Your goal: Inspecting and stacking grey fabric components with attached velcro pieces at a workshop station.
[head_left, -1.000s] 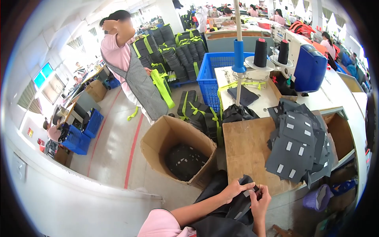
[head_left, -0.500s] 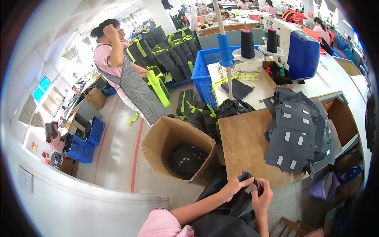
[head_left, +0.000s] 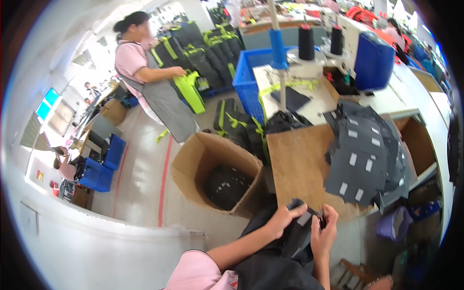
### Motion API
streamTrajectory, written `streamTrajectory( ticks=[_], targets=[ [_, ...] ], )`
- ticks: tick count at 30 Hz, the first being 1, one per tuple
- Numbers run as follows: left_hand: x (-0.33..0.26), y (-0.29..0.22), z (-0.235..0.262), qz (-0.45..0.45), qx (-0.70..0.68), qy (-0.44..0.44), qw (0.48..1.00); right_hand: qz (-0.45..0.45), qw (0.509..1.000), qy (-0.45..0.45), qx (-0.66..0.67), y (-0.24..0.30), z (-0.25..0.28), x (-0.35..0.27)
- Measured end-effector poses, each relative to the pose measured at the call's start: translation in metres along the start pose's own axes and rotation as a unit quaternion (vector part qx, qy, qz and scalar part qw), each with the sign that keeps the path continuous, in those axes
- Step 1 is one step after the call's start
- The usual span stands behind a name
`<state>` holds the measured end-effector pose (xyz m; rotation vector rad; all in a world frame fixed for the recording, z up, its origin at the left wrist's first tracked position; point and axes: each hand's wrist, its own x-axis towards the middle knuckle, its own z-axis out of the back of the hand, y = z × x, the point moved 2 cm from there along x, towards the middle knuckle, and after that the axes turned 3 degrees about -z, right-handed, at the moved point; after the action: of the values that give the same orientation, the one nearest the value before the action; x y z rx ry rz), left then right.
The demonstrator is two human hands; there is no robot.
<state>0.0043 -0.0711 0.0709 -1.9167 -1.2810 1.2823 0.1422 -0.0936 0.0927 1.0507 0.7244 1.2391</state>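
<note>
Over my lap, my left hand (head_left: 284, 220) pinches a black fabric piece (head_left: 297, 234) between thumb and fingers. A pale rectangular patch (head_left: 304, 219) shows on that piece beside my thumb. Just to the right, my right hand (head_left: 325, 237) is closed around a small dark metal tool (head_left: 322, 220), mostly covered by the fingers; its exact kind is unclear. The tool is close to the fabric's edge. Ahead of my right hand, a pile of black fabric panels with pale patches (head_left: 360, 154) lies on a wooden board (head_left: 297, 164).
A tall cardboard box (head_left: 193, 169) holding black pieces stands left of the board. Beyond are a blue crate (head_left: 249, 82), thread cones (head_left: 305, 43) and a blue-covered machine part (head_left: 374, 60). A co-worker (head_left: 150, 82) handles bright green fabric. A purple basket (head_left: 392, 224) sits lower right.
My right hand has drawn slightly away from the fabric's edge, its fingers raised around the tool. The co-worker has lowered an arm from head height to the green fabric.
</note>
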Motion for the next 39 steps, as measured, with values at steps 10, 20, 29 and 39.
streamTrajectory(
  ticks=[10,20,29,39],
  targets=[
    [-0.006,-0.019,0.009,-0.028,-0.023,-0.068,0.997,0.157,0.981,0.038,-0.104,0.01,-0.001,-0.007],
    [-0.009,-0.015,0.014,-0.039,0.004,-0.068,0.997,0.227,0.965,0.025,-0.124,0.006,-0.005,-0.014],
    [-0.011,-0.017,0.009,-0.049,0.02,-0.065,0.996,0.231,0.959,0.019,-0.165,0.004,-0.006,-0.013],
    [-0.009,-0.019,0.009,-0.049,0.011,-0.059,0.997,0.22,0.965,-0.007,-0.142,0.002,-0.006,-0.013]
  ],
)
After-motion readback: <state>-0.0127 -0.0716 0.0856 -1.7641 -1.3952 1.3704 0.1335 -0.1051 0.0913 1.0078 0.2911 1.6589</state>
